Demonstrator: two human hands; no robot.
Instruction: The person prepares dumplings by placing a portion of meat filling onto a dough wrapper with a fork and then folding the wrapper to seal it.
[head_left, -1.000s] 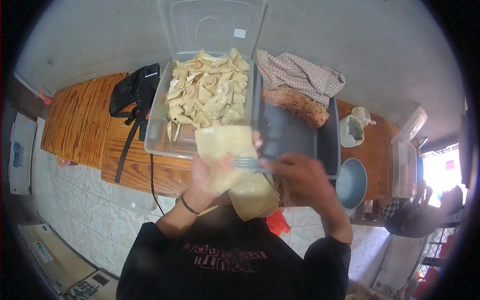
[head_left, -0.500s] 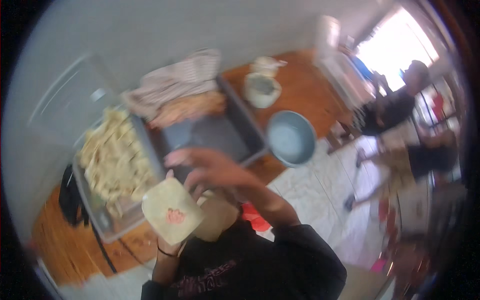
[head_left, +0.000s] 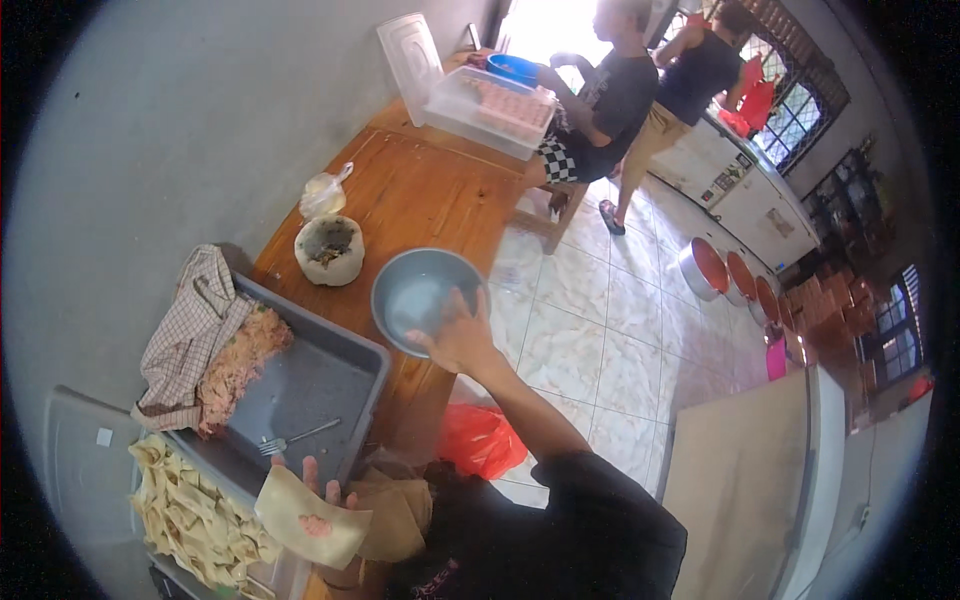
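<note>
A square, pale yellow dough wrapper (head_left: 290, 500) lies across my left hand (head_left: 312, 474), whose fingertips show along its far edge. A dab of pink minced filling (head_left: 316, 526) sits in the wrapper's middle. Beside it is a stack of similar wrappers (head_left: 398, 515), close to my body; what supports it is hidden. My right hand (head_left: 462, 340) is over the near right side of a round grey bowl (head_left: 388, 312), fingers spread and pointing into it. The bowl appears to hold water. A fork (head_left: 300, 436) rests in the grey tray (head_left: 362, 390), near pink minced filling (head_left: 240, 362).
A checked cloth (head_left: 190, 335) partly covers the mince. Folded dough pieces (head_left: 195, 515) fill a clear tub at lower left. A white open bag (head_left: 330, 268) stands on the wooden table (head_left: 430, 190). Two people are beyond, one seated by a clear box (head_left: 490, 110). A red bag (head_left: 480, 440) hangs low.
My view has swung to the right. My right hand has moved from above the wrapper to the grey bowl. My left hand still holds the wrapper with its filling.
</note>
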